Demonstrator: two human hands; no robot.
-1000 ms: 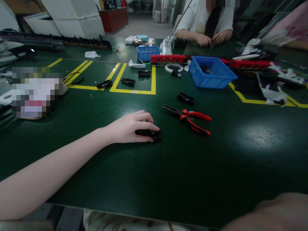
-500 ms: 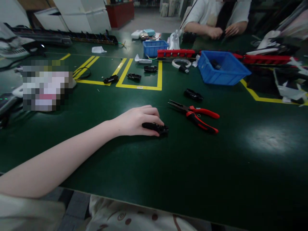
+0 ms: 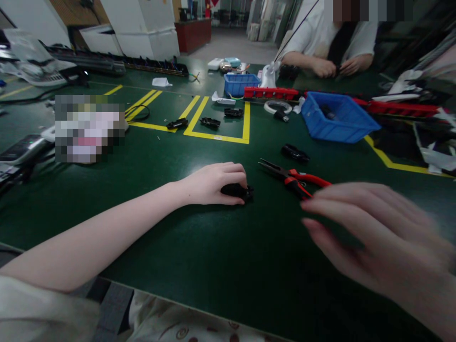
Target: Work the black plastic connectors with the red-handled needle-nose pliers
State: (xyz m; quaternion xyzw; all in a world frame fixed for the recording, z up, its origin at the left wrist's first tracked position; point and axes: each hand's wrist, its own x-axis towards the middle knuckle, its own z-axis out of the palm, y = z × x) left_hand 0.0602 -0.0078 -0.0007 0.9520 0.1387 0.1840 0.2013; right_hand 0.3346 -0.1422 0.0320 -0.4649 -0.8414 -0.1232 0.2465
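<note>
My left hand (image 3: 217,184) rests on the green table with its fingers wrapped round a small black plastic part (image 3: 235,191), whose right end sticks out past the fingertips. At the right, my right hand (image 3: 370,232) hangs over the table, smeared by motion, thumb and fingers apart with nothing between them. Just beyond its fingertips lie long-nose pliers (image 3: 285,175) with red and black handles, jaws pointing left and partly spread. The hand covers the ends of the handles. Behind the pliers is another black plastic part (image 3: 295,153).
Several black parts (image 3: 210,122) lie by the yellow tape lines. A large blue bin (image 3: 340,123) holds dark pieces; a smaller blue bin (image 3: 242,85) stands farther back near a red strip (image 3: 270,93). Across the table sits a person (image 3: 327,52), both hands together on something dark.
My right hand has come into view from the right, close to the pliers. My left hand still holds the black part. The camera view has shifted, so the scene sits lower and farther right.
</note>
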